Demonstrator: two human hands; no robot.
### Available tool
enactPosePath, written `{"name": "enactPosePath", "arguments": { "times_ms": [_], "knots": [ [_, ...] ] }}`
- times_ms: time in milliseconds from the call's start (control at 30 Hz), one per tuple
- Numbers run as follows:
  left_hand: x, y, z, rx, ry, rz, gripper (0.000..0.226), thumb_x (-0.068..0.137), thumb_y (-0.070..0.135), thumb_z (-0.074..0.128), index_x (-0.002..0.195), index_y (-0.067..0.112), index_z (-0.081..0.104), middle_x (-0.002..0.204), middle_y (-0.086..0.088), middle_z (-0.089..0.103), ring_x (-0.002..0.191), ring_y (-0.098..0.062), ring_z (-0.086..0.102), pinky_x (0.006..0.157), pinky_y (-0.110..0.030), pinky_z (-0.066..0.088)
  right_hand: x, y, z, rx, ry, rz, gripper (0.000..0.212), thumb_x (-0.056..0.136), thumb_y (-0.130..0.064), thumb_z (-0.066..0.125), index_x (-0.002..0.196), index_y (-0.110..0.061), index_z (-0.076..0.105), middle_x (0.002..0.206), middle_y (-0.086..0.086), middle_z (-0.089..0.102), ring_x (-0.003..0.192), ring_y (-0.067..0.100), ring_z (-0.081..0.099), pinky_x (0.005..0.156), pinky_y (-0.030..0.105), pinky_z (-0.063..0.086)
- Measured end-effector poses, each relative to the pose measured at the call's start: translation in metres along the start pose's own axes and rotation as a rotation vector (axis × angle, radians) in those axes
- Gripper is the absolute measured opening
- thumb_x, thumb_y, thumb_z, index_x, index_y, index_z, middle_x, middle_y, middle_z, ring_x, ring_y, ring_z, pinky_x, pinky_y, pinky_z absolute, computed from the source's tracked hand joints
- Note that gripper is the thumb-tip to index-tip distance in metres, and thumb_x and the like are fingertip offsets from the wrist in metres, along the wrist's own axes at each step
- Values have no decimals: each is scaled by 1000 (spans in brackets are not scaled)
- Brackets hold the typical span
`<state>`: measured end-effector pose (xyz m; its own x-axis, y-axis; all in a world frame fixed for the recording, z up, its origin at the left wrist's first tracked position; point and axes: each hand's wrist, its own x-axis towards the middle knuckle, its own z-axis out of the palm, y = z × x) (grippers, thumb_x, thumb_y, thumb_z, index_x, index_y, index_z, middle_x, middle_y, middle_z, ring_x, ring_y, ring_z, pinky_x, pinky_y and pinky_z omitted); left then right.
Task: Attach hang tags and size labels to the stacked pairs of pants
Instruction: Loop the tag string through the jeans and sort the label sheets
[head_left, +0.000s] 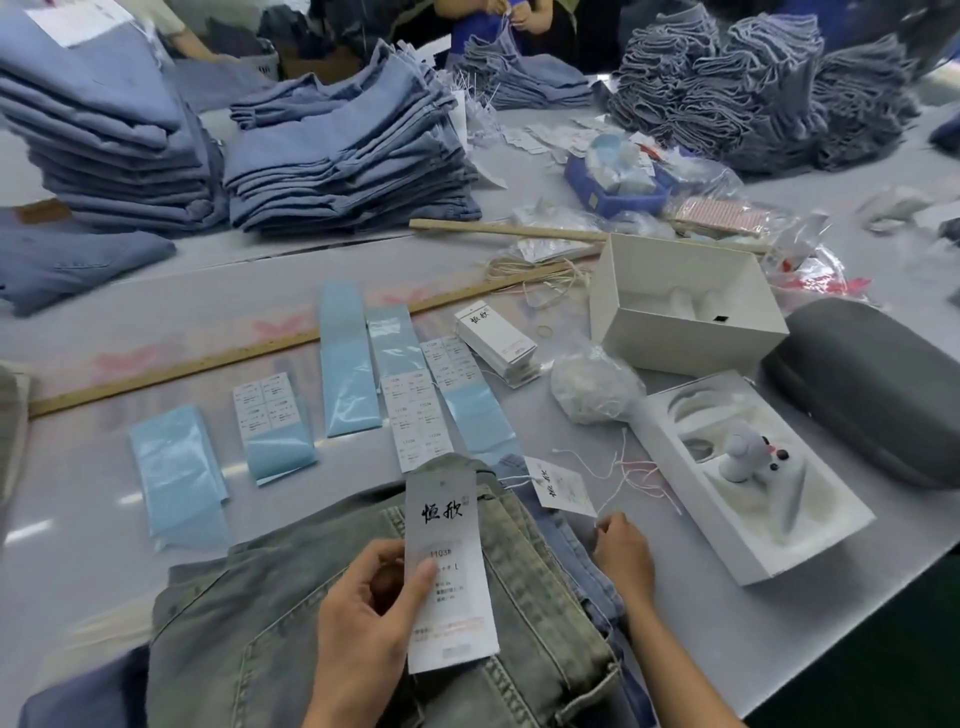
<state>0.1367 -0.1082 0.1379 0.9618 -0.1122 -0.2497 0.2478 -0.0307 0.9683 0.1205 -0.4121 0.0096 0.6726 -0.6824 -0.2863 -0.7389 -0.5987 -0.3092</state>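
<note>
Nearest: my left hand (363, 613) pinches one long white hang tag (449, 571) over grey-green folded jeans (363, 649). My right hand (621, 551), fingers curled, pinches thin white string (618, 467) tied to a second tag (561, 486). Pale grey table (779, 623): five blue label strips (345, 364), two wooden rulers (208, 361), two white boxes (685, 306). Beyond: stacked blue pants (343, 156), seated workers.

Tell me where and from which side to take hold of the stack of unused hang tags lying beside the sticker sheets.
Probably pinch the stack of hang tags across its two long edges near the middle, coming from above. It lies flat on the table, so only the sides give a grip. The right hand is nearer; the left hand already holds a labelled tag. The open white box stands close on the right.
</note>
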Motion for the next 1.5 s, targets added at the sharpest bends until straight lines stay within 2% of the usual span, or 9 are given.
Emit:
{"name": "enactPosePath", "arguments": {
  "times_ms": [200,333,467,667,767,900,1033,1233,1500],
  "knots": [
    [33,35,27,137,-47,49,16,92,18,73,90,34,67,93,20,74,83,-5,72,66,-25,61,-28,21,-6,-12,26,-74,14,97,-29,56,86,-21,52,95,3,62,84,25,58,67,33,42],
    [46,41,52,13,-83,-8,30,93,8,71,103,33,57,102,8,74,91,-13,73,67,-29,63,6,1,-27,280,215,50,10,95,-20,60,88,-14,61,96,11,67,82,27,56,70,34,42],
    [55,35,60,89,-93,-16,46,92,6,70,109,43,47,105,8,72,85,-6,73,64,-25,61,42,-17,-34,358,111,190,15,93,-12,62,99,-4,72,105,19,70,99,37,64,82,37,51],
    [47,23,60,83,39,154,18,100,22,63,98,40,58,92,13,74,79,-9,72,62,-27,59,39,-24,-25,219,122,211,22,99,-3,49,111,-1,68,126,22,58,116,40,54,94,43,48],
    [45,23,59,13,55,159,9,101,24,62,96,31,59,92,13,74,77,-11,72,60,-23,56,26,-32,-38,485,168,205,16,100,-3,50,108,1,63,114,23,65,101,35,59,83,38,47],
    [39,24,55,-17,65,205,19,99,23,64,84,32,56,86,2,69,76,-18,67,62,-32,55,-27,-69,-81,1079,182,-80,8,98,-5,62,98,-13,60,88,6,76,95,28,73,72,21,55],
    [37,30,49,-109,59,191,22,97,29,66,79,29,54,85,-6,65,74,-20,64,65,-33,54,-91,-111,-124,1180,37,-472,18,90,-12,71,108,-17,72,95,6,79,91,19,76,80,22,59],
    [24,36,43,-238,92,282,25,82,26,79,75,19,56,75,-3,69,68,-10,66,60,-22,53,-150,-162,-139,883,163,-699,12,86,-7,77,95,-15,78,85,-2,75,77,15,72,71,27,59],
    [14,55,22,-205,20,405,43,91,4,73,124,30,62,103,-4,76,90,-24,75,69,-23,59,-163,-181,-134,504,413,-874,8,88,-10,76,94,-15,76,83,-9,62,68,4,60,63,21,52]
  ]
}}
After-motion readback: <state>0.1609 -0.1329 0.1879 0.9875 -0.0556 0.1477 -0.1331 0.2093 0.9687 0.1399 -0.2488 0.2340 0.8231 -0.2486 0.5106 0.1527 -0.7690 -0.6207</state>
